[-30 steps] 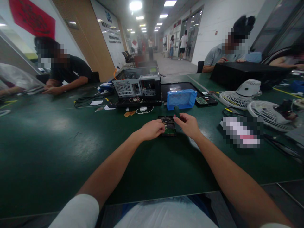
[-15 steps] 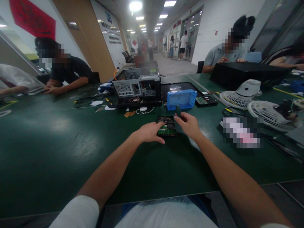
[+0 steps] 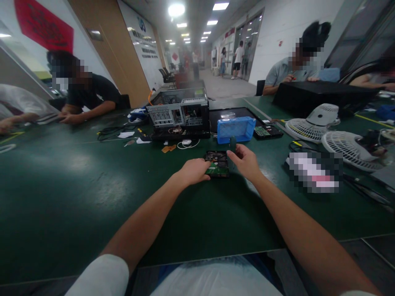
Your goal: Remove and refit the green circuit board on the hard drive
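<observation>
A hard drive point(image 3: 219, 167) lies flat on the green table in front of me, its green circuit board facing up. My left hand point(image 3: 195, 169) grips its left side, fingertips over the board's edge and thumb at the near corner. Just right of the drive, my right hand point(image 3: 244, 160) is closed round a screwdriver point(image 3: 233, 142). Its dark handle stands upright above the fingers, and a thin shaft seems to point down, apart from the drive. The tip is too small to make out.
Behind the drive stand an opened computer case point(image 3: 177, 115) and a blue plastic bin point(image 3: 236, 129) on its side. Another circuit-board device point(image 3: 268, 130) lies right of the bin. White fan parts point(image 3: 311, 123) and a blurred-out item point(image 3: 314, 172) occupy the right. People sit across the table.
My left hand has closed in on the drive's left side, its thumb drawn in to the near corner. My right hand has barely moved, still holding the screwdriver.
</observation>
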Available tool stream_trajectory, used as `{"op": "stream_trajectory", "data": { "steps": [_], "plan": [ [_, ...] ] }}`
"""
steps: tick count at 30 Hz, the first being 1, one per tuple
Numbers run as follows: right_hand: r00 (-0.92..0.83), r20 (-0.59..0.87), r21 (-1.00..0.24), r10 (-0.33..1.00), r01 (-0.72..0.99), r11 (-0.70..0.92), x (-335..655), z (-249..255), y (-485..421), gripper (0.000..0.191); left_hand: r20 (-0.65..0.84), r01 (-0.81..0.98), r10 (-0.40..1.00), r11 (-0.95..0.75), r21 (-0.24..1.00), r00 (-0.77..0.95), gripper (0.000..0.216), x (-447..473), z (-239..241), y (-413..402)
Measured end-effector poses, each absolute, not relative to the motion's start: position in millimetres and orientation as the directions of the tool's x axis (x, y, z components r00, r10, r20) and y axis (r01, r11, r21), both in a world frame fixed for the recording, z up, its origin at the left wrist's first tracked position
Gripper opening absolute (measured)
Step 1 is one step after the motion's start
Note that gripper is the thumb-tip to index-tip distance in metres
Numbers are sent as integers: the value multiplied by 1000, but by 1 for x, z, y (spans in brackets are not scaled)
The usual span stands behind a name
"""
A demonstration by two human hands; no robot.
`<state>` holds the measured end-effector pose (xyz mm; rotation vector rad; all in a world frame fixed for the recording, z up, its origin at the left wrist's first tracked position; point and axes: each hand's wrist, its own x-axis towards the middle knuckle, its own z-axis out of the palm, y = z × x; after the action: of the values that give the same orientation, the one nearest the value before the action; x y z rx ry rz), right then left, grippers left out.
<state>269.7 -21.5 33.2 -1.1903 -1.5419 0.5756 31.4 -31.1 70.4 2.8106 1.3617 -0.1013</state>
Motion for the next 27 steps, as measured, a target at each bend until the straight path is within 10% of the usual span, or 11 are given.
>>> {"op": "stream_trajectory", "data": {
  "steps": [11, 27],
  "plan": [
    [58, 298, -950, 953, 113, 290, 268, 36, -18, 42, 27, 706, 725, -677, 209, 688, 57, 18, 54, -12],
    [76, 295, -943, 953, 186, 277, 269, 28, -15, 37, 32, 684, 715, -679, 266, 698, 56, 20, 57, -14]
  ]
}}
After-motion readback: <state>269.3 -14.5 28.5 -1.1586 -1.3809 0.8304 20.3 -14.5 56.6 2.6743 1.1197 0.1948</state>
